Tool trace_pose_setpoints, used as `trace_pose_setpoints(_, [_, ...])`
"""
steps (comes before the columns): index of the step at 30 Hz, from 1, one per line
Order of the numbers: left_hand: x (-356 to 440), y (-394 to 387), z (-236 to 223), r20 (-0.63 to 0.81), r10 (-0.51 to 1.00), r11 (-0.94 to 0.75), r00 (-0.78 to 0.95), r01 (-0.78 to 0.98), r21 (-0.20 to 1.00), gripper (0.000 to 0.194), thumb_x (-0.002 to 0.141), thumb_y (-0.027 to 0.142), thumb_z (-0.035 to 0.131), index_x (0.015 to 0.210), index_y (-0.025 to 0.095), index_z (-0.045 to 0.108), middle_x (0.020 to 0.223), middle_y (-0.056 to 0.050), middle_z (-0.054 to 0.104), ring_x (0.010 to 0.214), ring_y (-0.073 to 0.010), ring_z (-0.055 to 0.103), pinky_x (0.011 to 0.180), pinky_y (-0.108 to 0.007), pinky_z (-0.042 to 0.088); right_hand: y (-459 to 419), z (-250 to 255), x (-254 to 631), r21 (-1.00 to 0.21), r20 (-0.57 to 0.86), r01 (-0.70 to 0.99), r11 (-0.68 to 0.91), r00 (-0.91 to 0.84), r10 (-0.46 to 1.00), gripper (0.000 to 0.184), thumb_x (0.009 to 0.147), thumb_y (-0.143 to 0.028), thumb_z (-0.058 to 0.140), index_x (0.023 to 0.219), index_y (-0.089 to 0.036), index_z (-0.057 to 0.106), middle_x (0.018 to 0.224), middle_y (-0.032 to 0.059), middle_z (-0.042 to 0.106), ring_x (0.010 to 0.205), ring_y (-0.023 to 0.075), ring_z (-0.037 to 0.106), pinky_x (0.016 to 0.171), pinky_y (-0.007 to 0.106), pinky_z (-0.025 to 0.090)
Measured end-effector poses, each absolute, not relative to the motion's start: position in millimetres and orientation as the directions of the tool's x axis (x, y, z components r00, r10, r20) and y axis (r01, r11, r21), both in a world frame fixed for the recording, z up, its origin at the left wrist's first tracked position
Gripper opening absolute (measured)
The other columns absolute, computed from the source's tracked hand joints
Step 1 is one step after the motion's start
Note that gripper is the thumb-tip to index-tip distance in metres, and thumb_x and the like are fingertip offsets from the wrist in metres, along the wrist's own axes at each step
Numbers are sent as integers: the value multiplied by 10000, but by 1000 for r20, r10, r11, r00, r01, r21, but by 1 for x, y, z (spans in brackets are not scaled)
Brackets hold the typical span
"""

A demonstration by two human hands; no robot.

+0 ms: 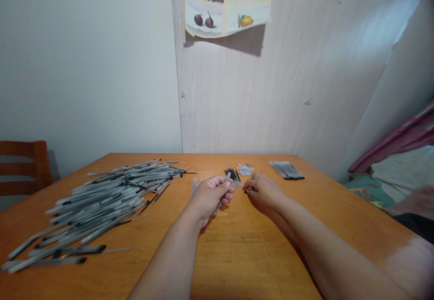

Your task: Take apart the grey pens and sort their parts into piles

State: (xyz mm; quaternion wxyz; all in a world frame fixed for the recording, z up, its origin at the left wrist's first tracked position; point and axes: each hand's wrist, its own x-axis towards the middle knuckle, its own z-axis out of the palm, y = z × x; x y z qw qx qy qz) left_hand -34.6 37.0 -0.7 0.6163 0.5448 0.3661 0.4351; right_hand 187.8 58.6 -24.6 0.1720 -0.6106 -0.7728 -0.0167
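My left hand (212, 196) is closed around a slim translucent pen barrel (217, 208), whose pale end sticks up past the thumb. To its right, my right hand (262, 190) is bent down at the table with fingertips pinched together. A small dark tip shows below those fingertips; what they grip is mostly hidden. Between and beyond the hands lie several thin black sticks (232, 173), like pen refills. Just behind them is a small heap of short whitish pieces (244, 169). Some clear tubes (194, 186) lie partly hidden behind my left hand.
A large loose pile of grey-white pens or pen parts (105, 200) covers the left of the wooden table (237, 264). At the back right lies a neat row of pens (286, 170). A wooden chair (23, 166) stands at the left, fabric (400, 155) at the right.
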Motion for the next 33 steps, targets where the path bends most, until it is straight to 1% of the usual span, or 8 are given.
trace_pose_setpoints(5, [-35,37,0,27,937,23,349,-140,990,278,813,384,675,938,135,662,822,-60,666,629,-83,570,593,-210,410,61,-30,187,-174,305,947,271,-210,929,215,836,-202,567,867,-254,774,957,78,613,945,211,535,797,294,378])
trace_pose_setpoints(16, [-35,37,0,36,935,12,354,-134,991,287,824,394,658,947,134,662,847,-68,671,639,-86,578,601,-213,414,61,-25,184,-174,222,958,228,-188,957,216,840,-230,578,936,-236,771,1002,99,630,987,238,540,819,316,383])
trace_pose_setpoints(20, [-34,37,0,27,938,15,346,-119,993,296,821,400,660,947,133,660,850,-69,671,635,-84,575,597,-211,404,57,-26,182,-190,277,949,251,-193,941,176,836,-235,573,873,-210,743,969,99,637,956,236,548,774,313,383])
trace_pose_setpoints(22, [-34,37,-1,27,937,18,350,-125,992,309,814,413,665,950,136,658,844,-66,667,629,-83,568,589,-210,395,56,-24,181,-252,324,935,248,-160,932,162,843,-232,549,841,-195,707,901,85,645,877,215,560,719,300,380])
trace_pose_setpoints(25, [-34,38,-3,34,931,18,363,-140,990,324,798,423,675,952,138,657,826,-56,654,620,-81,553,574,-208,375,55,-19,180,-434,351,860,269,-114,929,123,836,-237,533,804,-183,638,763,41,628,720,170,549,638,277,371])
trace_pose_setpoints(29, [-32,39,-5,55,925,-13,377,-112,994,311,793,381,672,980,133,662,810,-49,646,613,-80,528,571,-214,354,51,-3,176,-739,347,591,323,-77,935,96,815,-283,561,833,-192,582,651,-30,553,581,125,483,551,248,349])
trace_pose_setpoints(31, [-32,38,-4,57,916,-27,396,-79,996,308,787,367,674,981,128,669,785,-41,636,589,-75,494,564,-219,336,45,7,173,-830,333,449,331,-79,940,148,802,-329,605,847,-190,585,656,-42,539,571,110,467,541,239,345])
trace_pose_setpoints(33, [-31,38,-3,64,906,-46,418,-54,997,288,786,348,667,970,126,676,753,-28,618,567,-69,457,557,-222,313,39,16,170,-881,305,345,323,-106,946,197,792,-366,637,859,-184,608,678,-39,551,578,103,471,549,239,361])
